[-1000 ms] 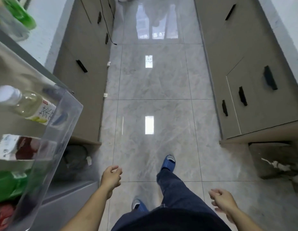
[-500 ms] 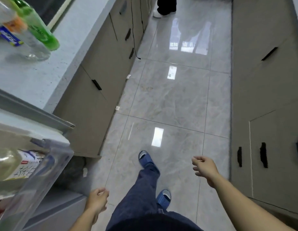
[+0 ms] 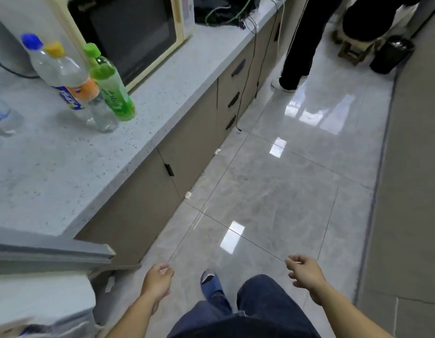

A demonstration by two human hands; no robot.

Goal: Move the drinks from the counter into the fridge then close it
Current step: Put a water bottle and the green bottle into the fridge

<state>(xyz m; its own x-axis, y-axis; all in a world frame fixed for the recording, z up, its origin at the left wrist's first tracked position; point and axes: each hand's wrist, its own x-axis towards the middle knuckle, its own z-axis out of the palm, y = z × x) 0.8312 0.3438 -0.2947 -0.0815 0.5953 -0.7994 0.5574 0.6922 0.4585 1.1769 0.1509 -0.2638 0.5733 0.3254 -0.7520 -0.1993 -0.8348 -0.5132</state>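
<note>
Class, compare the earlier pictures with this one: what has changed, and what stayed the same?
The view swung up from the fridge door's shelf toward the counter, bringing three bottles and a microwave into sight. Both hands, left and right, remain empty and loosely curled.

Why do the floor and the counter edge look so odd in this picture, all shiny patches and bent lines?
Head view: the glossy floor tiles mirror ceiling lights as bright white patches; the wide-angle lens bows the counter edge and tilts the bottles; the fridge door at lower left is smeared by motion blur; both hands stay fairly sharp.
</note>
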